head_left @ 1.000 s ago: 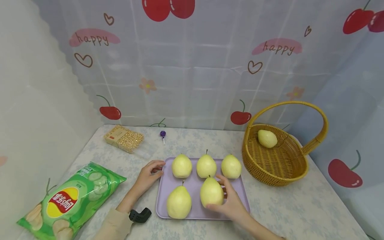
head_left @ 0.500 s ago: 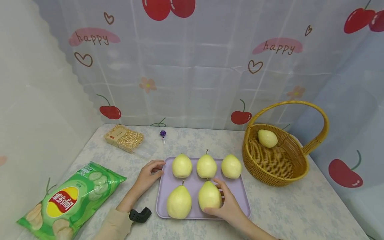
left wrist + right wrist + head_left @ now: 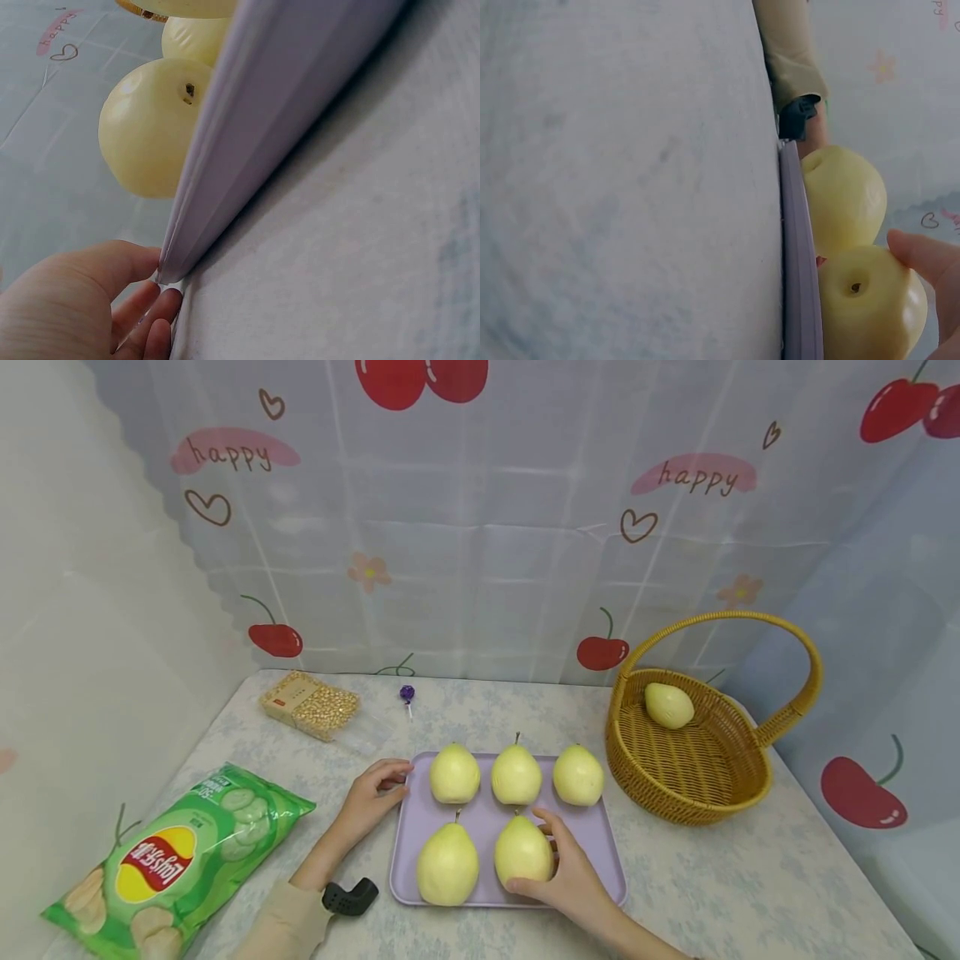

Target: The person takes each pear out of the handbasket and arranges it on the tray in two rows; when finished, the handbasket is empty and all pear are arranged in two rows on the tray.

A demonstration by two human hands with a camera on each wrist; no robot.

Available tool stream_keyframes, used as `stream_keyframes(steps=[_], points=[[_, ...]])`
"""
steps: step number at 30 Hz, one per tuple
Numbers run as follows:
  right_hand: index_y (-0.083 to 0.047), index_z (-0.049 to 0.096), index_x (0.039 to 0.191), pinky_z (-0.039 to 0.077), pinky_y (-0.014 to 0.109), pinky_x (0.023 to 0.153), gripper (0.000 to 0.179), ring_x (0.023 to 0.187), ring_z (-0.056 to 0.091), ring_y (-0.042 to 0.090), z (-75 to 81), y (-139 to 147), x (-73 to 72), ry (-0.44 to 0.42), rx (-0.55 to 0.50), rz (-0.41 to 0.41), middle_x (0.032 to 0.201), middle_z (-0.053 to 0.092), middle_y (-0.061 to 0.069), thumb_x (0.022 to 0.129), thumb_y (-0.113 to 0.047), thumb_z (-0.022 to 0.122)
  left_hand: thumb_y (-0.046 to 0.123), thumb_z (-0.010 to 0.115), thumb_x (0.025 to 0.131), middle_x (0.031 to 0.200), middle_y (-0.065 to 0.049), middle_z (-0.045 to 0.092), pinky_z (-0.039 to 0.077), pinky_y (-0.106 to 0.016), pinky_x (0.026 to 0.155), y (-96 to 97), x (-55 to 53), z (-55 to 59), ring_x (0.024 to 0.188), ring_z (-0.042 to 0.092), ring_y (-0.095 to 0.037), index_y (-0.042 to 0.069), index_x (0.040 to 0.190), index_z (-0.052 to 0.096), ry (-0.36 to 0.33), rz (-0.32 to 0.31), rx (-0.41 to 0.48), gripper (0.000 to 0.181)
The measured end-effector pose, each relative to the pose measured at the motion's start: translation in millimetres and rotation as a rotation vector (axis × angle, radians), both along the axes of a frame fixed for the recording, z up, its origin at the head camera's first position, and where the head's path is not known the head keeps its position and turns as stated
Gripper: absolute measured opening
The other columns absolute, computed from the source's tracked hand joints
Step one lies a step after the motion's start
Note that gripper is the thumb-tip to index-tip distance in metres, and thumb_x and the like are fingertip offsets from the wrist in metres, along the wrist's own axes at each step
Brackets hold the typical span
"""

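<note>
In the head view, my right hand (image 3: pixel 567 877) holds the front right pear (image 3: pixel 522 852), fingers at its far right side and thumb at its front. The pear stands upright on the purple tray (image 3: pixel 486 897). The right wrist view shows the thumb (image 3: pixel 922 253) against this pear (image 3: pixel 874 307), its base turned to the camera. My left hand (image 3: pixel 372 799) rests at the tray's far left corner, fingers loosely bent; in the left wrist view its thumb (image 3: pixel 124 264) touches the tray's rim (image 3: pixel 217 165). Another pear (image 3: pixel 447 866) stands to the left, with three pears (image 3: pixel 516 775) along the back.
A wicker basket (image 3: pixel 686 810) with a tall handle stands right of the tray, one pear (image 3: pixel 669 706) lying inside. At the left are a green chip bag (image 3: pixel 195 860), a packet of yellow kernels (image 3: pixel 311 705) and a purple lollipop (image 3: pixel 407 695). A curtain hangs behind the table.
My right hand has moved slightly left and toward me with the pear, which now stands beside the front left one. The left hand and the other pears have stayed in place.
</note>
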State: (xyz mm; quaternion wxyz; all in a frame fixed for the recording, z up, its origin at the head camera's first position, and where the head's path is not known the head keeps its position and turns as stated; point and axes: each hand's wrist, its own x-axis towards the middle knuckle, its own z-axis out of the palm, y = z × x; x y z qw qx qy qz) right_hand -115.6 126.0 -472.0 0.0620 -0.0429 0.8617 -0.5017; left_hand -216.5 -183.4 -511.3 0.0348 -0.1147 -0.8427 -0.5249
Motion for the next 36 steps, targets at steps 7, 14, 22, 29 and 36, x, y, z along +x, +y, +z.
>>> stream_keyframes(steps=[7,14,22,29,36], points=[[-0.01,0.032,0.144,0.051,0.036,0.078,0.099,0.101,0.054,0.022,-1.2,-0.5,0.7,-0.021,-0.003,0.006,0.128,0.046,0.017,0.065,-0.03,0.087,0.008,0.066,0.088,0.126,-0.01,0.061,0.049,-0.03,0.089,1.7,3.0,5.0,0.105,0.06,-0.025,0.006,0.121,0.064,0.008,-0.001,0.004,0.033],[-0.008,0.032,0.144,0.049,0.036,0.081,0.099,0.104,0.052,0.023,1.2,-2.6,1.1,-0.013,0.009,0.003,0.125,0.046,0.016,0.066,-0.033,0.086,0.009,0.066,0.088,0.125,-0.008,0.061,0.048,-0.026,0.088,-0.6,-0.8,-1.4,0.104,0.06,-0.024,0.008,0.12,0.065,0.007,0.003,-0.005,0.032],[-0.007,0.032,0.143,0.049,0.039,0.082,0.099,0.105,0.052,0.024,1.7,-5.3,2.5,-0.008,0.022,-0.003,0.124,0.045,0.015,0.065,-0.035,0.086,0.008,0.067,0.088,0.124,-0.008,0.062,0.048,-0.024,0.087,-0.6,-1.3,-3.6,0.103,0.06,-0.023,0.008,0.12,0.065,0.005,0.002,0.005,0.032],[-0.006,0.028,0.146,0.051,0.045,0.082,0.098,0.112,0.054,0.032,-1.0,-7.1,2.6,-0.017,0.01,0.041,0.132,0.044,0.023,0.069,-0.034,0.083,0.008,0.067,0.087,0.124,-0.008,0.062,0.048,-0.024,0.086,-0.1,0.7,-1.4,0.103,0.06,-0.022,0.007,0.12,0.065,0.01,0.006,0.003,0.033],[-0.008,0.031,0.144,0.05,0.044,0.083,0.098,0.114,0.052,0.032,-0.6,-10.0,4.3,-0.032,0.004,-0.034,0.134,0.043,0.02,0.066,-0.033,0.085,0.009,0.067,0.087,0.124,-0.008,0.062,0.048,-0.024,0.086,-0.3,-0.6,-3.0,0.102,0.06,-0.022,0.008,0.12,0.065,0.016,0.001,0.005,0.033]])
